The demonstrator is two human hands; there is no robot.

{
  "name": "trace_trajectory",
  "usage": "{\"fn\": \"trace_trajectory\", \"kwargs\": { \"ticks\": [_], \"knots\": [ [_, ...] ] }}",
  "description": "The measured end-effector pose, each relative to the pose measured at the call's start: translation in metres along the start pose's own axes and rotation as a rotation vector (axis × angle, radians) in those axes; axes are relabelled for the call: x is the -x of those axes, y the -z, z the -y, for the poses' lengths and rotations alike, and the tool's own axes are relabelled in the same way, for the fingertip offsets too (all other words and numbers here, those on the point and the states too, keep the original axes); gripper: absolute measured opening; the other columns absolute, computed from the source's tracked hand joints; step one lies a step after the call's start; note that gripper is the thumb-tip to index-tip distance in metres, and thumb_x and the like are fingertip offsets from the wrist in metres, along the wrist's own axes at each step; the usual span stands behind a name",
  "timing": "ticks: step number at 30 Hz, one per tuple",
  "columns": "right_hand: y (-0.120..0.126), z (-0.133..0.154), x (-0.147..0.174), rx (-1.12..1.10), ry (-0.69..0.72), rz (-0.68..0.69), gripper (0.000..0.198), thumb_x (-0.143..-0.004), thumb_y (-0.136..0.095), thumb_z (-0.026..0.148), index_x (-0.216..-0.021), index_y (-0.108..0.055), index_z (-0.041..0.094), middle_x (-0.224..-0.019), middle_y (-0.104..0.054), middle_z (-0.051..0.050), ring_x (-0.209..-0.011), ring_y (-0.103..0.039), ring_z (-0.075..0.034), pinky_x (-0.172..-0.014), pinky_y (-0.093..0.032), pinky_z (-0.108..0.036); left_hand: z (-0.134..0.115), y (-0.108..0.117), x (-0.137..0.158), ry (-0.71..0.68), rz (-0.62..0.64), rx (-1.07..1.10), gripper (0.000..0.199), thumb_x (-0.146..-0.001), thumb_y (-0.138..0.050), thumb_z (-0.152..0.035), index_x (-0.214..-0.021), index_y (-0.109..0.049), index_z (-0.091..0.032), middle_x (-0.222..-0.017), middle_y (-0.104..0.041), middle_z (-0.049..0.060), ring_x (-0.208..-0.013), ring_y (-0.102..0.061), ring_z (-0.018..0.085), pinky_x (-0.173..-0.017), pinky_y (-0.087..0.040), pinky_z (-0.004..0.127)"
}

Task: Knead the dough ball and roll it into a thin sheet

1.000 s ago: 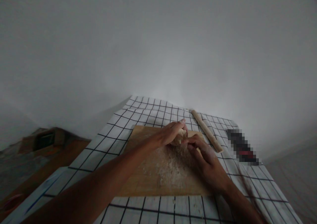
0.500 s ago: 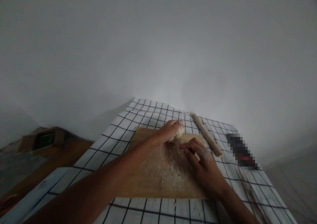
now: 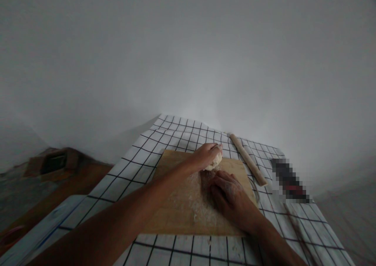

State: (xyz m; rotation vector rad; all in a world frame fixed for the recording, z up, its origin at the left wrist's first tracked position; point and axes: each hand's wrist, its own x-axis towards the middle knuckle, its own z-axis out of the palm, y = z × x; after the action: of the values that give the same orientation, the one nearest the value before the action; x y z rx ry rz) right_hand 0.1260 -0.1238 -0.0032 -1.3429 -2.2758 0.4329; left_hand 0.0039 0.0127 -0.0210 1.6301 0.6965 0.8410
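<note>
A pale lump of dough (image 3: pixel 215 162) is gripped in my left hand (image 3: pixel 207 154), over the far part of the wooden board (image 3: pixel 176 219). White flour and small crumbs (image 3: pixel 195 203) are scattered across the middle of the board. Just nearer and to the right, my right hand (image 3: pixel 227 191) is low over the board with its fingers curled inward. Its fingertips are hidden beneath the hand, so I cannot make out what, if anything, is in them. Flour dusts the back of that hand.
A rolling pin (image 3: pixel 248 160) lies slantwise right of the board on the checked tablecloth (image 3: pixel 182 131). Farther right is a blurred-out dark object (image 3: pixel 289 180). The white wall (image 3: pixel 188 62) rises behind the table. A box (image 3: pixel 55 162) stands low at the left.
My right hand's fingers have curled in from a looser, more extended pose, and the hand has lowered slightly. My left hand still holds the dough, shifted a little right in view.
</note>
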Motion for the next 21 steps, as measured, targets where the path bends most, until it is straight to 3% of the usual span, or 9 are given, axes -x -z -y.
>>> {"fn": "trace_trajectory", "kwargs": {
  "ticks": [3,6,10,13,16,21],
  "knots": [
    [0.003,-0.001,0.001,-0.075,0.008,0.025,0.018,-0.091,-0.051,0.009,-0.078,-0.056,0.02,-0.094,-0.06,-0.001,-0.094,-0.053,-0.021,-0.088,-0.037,-0.039,0.0,0.0,0.0,-0.006,0.007,-0.002,0.043,-0.093,-0.043,-0.055,-0.074,-0.054,-0.018,-0.055,-0.046,-0.004,-0.046,-0.04,0.009,-0.045,-0.029,0.022],
    [0.002,-0.004,0.002,-0.171,-0.018,-0.044,0.017,-0.095,-0.046,0.012,-0.086,-0.058,0.021,-0.098,-0.06,-0.003,-0.096,-0.054,-0.02,-0.088,-0.04,-0.037,-0.002,0.0,0.001,-0.004,0.011,-0.007,0.043,-0.092,-0.044,-0.056,-0.075,-0.055,-0.018,-0.054,-0.044,-0.005,-0.045,-0.039,0.009,-0.044,-0.028,0.022],
    [-0.003,-0.003,0.0,-0.113,-0.01,-0.062,0.016,-0.094,-0.049,0.013,-0.094,-0.061,0.023,-0.105,-0.061,-0.004,-0.098,-0.054,-0.021,-0.088,-0.04,-0.038,-0.003,0.0,0.001,0.001,0.005,-0.008,0.043,-0.092,-0.044,-0.056,-0.075,-0.057,-0.018,-0.054,-0.045,-0.005,-0.046,-0.04,0.01,-0.045,-0.028,0.022],
    [0.0,0.0,0.0,-0.057,0.003,-0.026,0.015,-0.09,-0.052,0.011,-0.083,-0.06,0.021,-0.1,-0.061,-0.004,-0.096,-0.053,-0.022,-0.088,-0.04,-0.039,-0.002,0.0,0.001,-0.004,-0.004,0.007,0.042,-0.092,-0.046,-0.055,-0.074,-0.057,-0.018,-0.058,-0.048,-0.004,-0.05,-0.043,0.01,-0.047,-0.03,0.022],
    [0.007,-0.002,0.002,-0.142,-0.007,0.008,0.02,-0.09,-0.05,0.01,-0.075,-0.057,0.021,-0.092,-0.059,-0.002,-0.093,-0.054,-0.02,-0.086,-0.042,-0.036,-0.001,-0.001,0.001,-0.004,-0.01,0.03,0.042,-0.091,-0.047,-0.055,-0.073,-0.057,-0.018,-0.059,-0.048,-0.004,-0.051,-0.043,0.009,-0.048,-0.032,0.021],
    [0.01,-0.02,0.003,-0.175,-0.138,-0.236,0.019,-0.097,-0.042,0.015,-0.092,-0.059,0.022,-0.093,-0.058,-0.003,-0.091,-0.056,-0.02,-0.082,-0.045,-0.035,0.004,-0.001,-0.001,0.034,-0.034,0.085,0.045,-0.091,-0.044,-0.059,-0.076,-0.056,-0.018,-0.059,-0.049,-0.003,-0.047,-0.044,0.01,-0.043,-0.031,0.022]
  ]
}}
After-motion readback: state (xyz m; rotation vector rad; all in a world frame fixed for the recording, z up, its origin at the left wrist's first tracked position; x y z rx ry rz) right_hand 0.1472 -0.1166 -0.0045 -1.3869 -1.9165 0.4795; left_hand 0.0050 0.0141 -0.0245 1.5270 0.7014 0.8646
